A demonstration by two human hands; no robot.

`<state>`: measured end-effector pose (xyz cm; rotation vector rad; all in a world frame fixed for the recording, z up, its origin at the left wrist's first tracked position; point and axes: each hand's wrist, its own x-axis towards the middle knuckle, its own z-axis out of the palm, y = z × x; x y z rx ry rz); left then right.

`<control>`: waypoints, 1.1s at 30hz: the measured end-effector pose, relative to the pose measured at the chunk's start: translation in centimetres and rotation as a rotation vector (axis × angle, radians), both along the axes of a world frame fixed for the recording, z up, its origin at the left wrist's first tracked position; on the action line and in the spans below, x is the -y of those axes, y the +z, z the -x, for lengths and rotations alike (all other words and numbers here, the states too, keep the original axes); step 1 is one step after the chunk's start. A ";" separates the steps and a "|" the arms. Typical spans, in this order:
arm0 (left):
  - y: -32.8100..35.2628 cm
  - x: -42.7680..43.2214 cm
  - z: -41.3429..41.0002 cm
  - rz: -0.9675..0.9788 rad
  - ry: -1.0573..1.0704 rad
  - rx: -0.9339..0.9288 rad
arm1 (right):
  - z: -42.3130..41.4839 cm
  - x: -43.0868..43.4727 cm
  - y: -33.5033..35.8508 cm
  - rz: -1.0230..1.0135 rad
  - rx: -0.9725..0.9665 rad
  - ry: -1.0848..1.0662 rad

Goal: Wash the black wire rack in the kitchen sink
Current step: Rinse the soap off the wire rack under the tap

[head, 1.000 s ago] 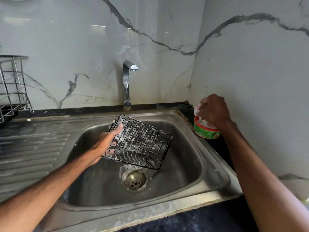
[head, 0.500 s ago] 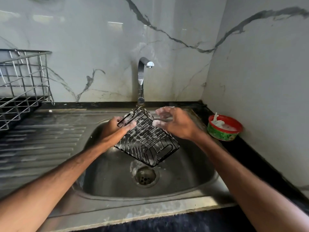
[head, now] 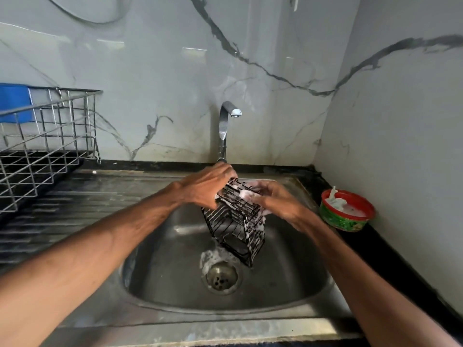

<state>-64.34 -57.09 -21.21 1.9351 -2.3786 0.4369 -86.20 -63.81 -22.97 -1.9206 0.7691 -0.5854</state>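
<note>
Landmark for all positions: drain [head: 221, 276] in the floor of the steel sink [head: 175, 309].

- Black wire rack [head: 235, 226]: held in the air directly above the drain, tilted steeply, lowest corner just above and to the right of the drain and not touching the basin floor. White lather clings to its wires, most on the upper and right sides.
- Left hand [head: 208, 186]: above the drain and slightly left. Fingers curl over the rack's top left edge and grip it.
- Right hand [head: 275, 201]: above and right of the drain. Lathered fingers curl onto the rack's upper right side. Cannot tell whether a pad lies under the foam. The two hands are close together, with the rack between them.
- Foam patch [head: 213, 256]: on the basin floor, touching the drain's upper left rim.
- Faucet [head: 224, 131]: straight behind the drain at the wall. No stream is visible.
- Soap tub [head: 347, 214], red rim and green side, white scrap inside: on the black desk [head: 400, 259], well right of the drain.
- Ribbed drainboard [head: 75, 204]: left of the drain.
- Steel dish basket [head: 42, 156]: far left of the drain, with a blue item [head: 15, 102] behind it.
</note>
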 end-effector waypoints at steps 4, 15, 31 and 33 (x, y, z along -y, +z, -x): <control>0.3 2.1 -1.3 0.148 0.042 -0.023 | 0.1 -0.2 -0.3 -0.139 0.112 -0.034; 0.9 4.8 -4.3 0.223 0.115 0.518 | 0.0 -0.9 -0.4 -0.339 0.200 -0.126; -2.6 3.4 -6.0 0.120 0.225 -0.254 | -0.9 -1.2 -0.6 -0.509 0.272 -0.218; -1.7 2.8 -4.0 0.142 0.307 -0.708 | -1.1 -1.4 -0.5 -0.513 0.299 -0.220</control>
